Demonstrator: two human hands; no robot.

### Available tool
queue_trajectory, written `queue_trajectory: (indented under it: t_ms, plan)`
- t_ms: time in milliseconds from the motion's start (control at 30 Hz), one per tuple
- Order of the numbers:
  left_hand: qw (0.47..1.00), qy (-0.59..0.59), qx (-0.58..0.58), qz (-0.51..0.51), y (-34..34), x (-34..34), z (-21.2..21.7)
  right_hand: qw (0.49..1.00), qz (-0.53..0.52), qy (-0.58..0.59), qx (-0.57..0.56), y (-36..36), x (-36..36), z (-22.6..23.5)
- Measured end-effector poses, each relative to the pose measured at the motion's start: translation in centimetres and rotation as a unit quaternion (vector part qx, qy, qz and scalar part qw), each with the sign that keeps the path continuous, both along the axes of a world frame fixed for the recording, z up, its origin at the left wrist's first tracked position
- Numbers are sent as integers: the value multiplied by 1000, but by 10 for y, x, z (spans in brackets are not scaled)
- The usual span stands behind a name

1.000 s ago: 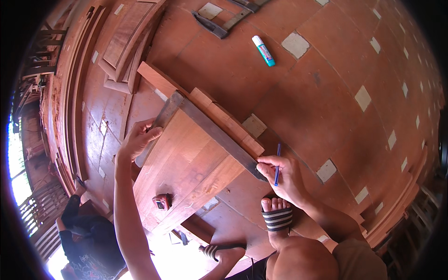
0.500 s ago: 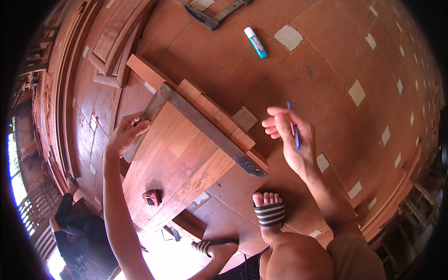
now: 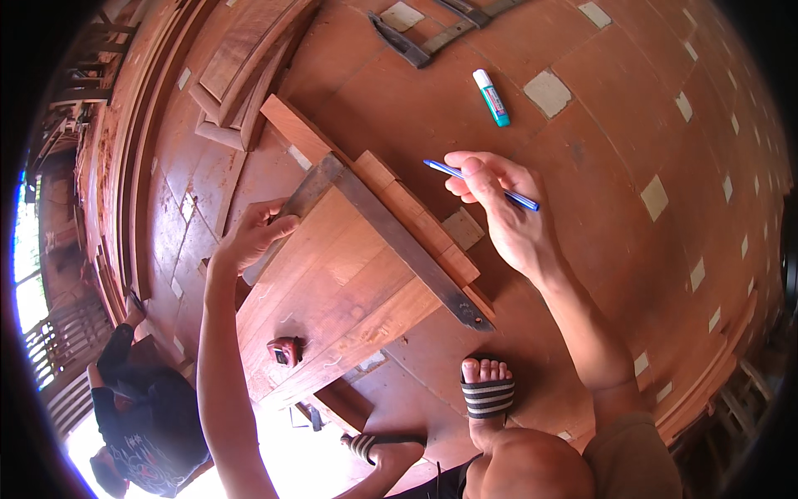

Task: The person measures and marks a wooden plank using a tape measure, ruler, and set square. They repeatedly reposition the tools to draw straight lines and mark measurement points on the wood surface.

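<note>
- Now, from the head camera, the right hand [image 3: 507, 220] is hovering above the floor, just beside the far end of the wooden board [image 3: 332, 299].
- Its fingers are closing around a blue pen [image 3: 482, 185]; the pen is sitting between the thumb and the first fingers, and its tip is pointing toward the left.
- The left hand [image 3: 253, 241] is resting on the left edge of the board, with the fingers bent and pressing on the short arm of a metal square [image 3: 399, 245]. It is not gripping anything closed; the fingers are only lying on the metal.
- The long arm of the square is lying across the board, along a narrow strip of wood [image 3: 416, 220] at the board's far edge.
- A small red tape measure [image 3: 285, 351] is lying on the board, near its close end.
- A white and green tube [image 3: 492, 97] is lying on the tiled floor [image 3: 632, 150], well apart from the hands.
- A foot in a striped sandal [image 3: 487, 395] is standing just below the end of the square.
- Another person in dark clothes [image 3: 141, 432] is sitting at the lower left.
</note>
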State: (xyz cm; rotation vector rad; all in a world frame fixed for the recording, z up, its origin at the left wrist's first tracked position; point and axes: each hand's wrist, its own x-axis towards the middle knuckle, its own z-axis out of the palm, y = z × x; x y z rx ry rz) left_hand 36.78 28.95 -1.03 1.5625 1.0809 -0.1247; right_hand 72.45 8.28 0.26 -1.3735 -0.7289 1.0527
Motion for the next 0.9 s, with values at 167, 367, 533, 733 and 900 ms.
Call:
queue_trajectory:
  t_ms: [167, 367, 533, 733, 900]
  plan:
    - [999, 32, 16, -1, 1, -3, -5, 998, 55, 21, 24, 23, -6, -17]
    - [1000, 22, 10, -2, 1, -2, -5, 994, 94, 5, 60, 47, -18, -36]
    - [999, 33, 8, 6, 2, -6, -9, 991, 107, 64, 53, 69, -31, -41]
    - [998, 49, 13, 26, 5, -16, -19, 984, 139, -112, 2, 81, -33, -28]
    - [998, 45, 21, 24, 3, -12, -15, 977, 162, -140, -12, 86, -35, -20]
